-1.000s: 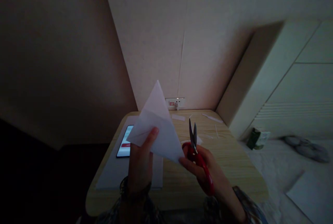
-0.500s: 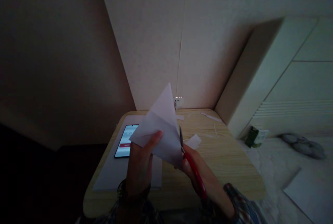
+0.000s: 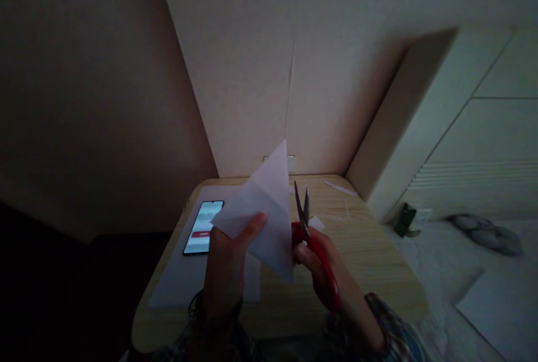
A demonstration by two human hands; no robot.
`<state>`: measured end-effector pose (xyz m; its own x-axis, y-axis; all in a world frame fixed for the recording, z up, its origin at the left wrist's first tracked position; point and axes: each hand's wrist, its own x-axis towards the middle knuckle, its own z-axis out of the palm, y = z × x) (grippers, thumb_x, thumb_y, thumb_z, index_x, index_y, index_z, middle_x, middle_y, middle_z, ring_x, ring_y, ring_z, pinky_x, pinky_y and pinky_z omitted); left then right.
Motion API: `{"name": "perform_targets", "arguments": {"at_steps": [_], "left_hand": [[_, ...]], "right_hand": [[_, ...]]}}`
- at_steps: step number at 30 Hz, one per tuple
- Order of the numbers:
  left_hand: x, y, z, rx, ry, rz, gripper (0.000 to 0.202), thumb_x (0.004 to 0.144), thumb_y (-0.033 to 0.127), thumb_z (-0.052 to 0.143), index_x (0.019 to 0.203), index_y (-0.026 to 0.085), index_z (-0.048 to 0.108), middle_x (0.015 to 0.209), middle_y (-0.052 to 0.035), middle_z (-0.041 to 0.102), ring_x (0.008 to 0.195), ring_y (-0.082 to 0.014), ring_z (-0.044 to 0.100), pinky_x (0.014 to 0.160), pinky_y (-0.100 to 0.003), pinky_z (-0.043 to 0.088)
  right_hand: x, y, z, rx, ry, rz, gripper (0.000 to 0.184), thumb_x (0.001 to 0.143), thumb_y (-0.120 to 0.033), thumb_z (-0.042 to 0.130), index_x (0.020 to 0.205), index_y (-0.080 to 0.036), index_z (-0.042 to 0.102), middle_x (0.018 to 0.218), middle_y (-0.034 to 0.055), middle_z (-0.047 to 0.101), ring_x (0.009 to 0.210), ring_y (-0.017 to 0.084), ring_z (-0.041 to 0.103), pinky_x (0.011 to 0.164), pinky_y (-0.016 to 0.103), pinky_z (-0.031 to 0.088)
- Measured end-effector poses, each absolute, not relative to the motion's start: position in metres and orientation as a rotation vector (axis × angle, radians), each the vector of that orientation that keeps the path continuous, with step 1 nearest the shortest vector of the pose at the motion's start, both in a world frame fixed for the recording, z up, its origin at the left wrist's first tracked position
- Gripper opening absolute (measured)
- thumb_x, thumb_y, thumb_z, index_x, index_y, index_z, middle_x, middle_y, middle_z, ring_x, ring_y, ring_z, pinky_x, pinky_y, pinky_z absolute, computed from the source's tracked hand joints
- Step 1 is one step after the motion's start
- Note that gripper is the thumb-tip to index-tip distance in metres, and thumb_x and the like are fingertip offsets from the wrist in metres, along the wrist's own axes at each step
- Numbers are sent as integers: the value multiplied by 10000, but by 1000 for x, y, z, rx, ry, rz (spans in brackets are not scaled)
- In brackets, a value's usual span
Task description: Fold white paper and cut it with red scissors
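Note:
A folded white paper (image 3: 269, 199) with a pointed top is pinched in my left hand (image 3: 231, 255), the thumb lying across its front. My right hand (image 3: 323, 261) grips red-handled scissors (image 3: 321, 261). Their blades are spread apart and point upward, just right of the paper's right edge, with a small gap between. My right fingers sit close to the paper's lower right edge; whether they touch it I cannot tell. Behind my left hand, a phone (image 3: 203, 227) with a lit screen lies on white sheets (image 3: 172, 283).
Thin paper scraps (image 3: 339, 188) lie on the far right of the wooden table (image 3: 378, 267). A wall outlet (image 3: 291, 163) is partly hidden behind the paper. Right of the table, a green and white box (image 3: 407, 221), a grey item (image 3: 483, 233) and a white sheet (image 3: 500, 311) rest on a pale surface.
The scissors have opened and moved right, away from the paper's edge. My left hand has turned the paper slightly, its tip shifting right.

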<state>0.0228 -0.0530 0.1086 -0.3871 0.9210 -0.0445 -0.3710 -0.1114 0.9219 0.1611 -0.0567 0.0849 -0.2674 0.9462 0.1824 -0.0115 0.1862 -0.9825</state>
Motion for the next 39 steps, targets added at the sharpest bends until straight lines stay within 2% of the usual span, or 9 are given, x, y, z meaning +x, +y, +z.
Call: {"name": "perform_targets", "arguments": {"at_steps": [3, 6, 9, 14, 23, 30, 36, 39], "left_hand": [[24, -51, 106, 704, 1156, 1622, 293, 570, 211, 765, 846, 156, 684, 789, -38, 732, 764, -206, 675, 687, -280, 533], [24, -50, 101, 714, 1120, 1623, 428, 551, 218, 786, 958, 170, 662, 845, -30, 731, 831, -210, 672, 730, -285, 526], [24, -49, 98, 730, 1115, 1627, 555, 543, 224, 804, 1065, 172, 625, 821, -17, 728, 841, -200, 671, 732, -274, 519], [24, -49, 95, 728, 1129, 1611, 542, 546, 230, 804, 1057, 156, 638, 785, -17, 730, 757, -181, 670, 719, -282, 523], [29, -51, 93, 701, 1150, 1559, 527, 555, 218, 792, 1058, 156, 649, 834, -44, 741, 839, -249, 681, 733, -333, 547], [32, -51, 97, 683, 1073, 1585, 493, 578, 190, 784, 1055, 157, 660, 815, -31, 743, 816, -217, 684, 776, -318, 540], [34, -53, 97, 676, 1030, 1586, 436, 596, 184, 775, 1018, 151, 670, 804, -27, 740, 841, -218, 676, 805, -332, 526], [33, -53, 96, 674, 1007, 1561, 380, 594, 181, 778, 961, 153, 686, 784, -18, 736, 845, -206, 672, 784, -300, 524]], "right_hand": [[158, -49, 93, -991, -1329, 1286, 298, 690, -455, 662, 702, -190, 526, 624, -30, 468, 573, 122, 428, 532, 235, 357], [156, -44, 101, -1022, -1237, 1243, 247, 681, -372, 680, 668, -187, 516, 599, -43, 461, 560, 111, 418, 527, 225, 342], [155, -44, 104, -1018, -1229, 1218, 222, 672, -318, 688, 647, -186, 512, 587, -52, 454, 550, 102, 407, 514, 214, 324], [154, -47, 104, -1020, -1222, 1194, 205, 685, -325, 677, 678, -189, 523, 608, -50, 476, 549, 100, 418, 506, 207, 330], [152, -47, 104, -1075, -1228, 1035, 202, 718, -305, 643, 644, -194, 492, 557, -62, 426, 507, 95, 378, 454, 209, 283], [152, -49, 103, -1041, -1201, 1058, 168, 732, -293, 647, 687, -193, 520, 608, -52, 474, 548, 99, 420, 483, 207, 308], [153, -49, 103, -1052, -1204, 1057, 187, 712, -301, 666, 687, -191, 518, 590, -61, 441, 533, 94, 390, 481, 210, 296], [154, -49, 104, -1068, -1208, 1052, 203, 699, -311, 670, 674, -192, 509, 584, -58, 436, 528, 99, 391, 480, 216, 301]]}}
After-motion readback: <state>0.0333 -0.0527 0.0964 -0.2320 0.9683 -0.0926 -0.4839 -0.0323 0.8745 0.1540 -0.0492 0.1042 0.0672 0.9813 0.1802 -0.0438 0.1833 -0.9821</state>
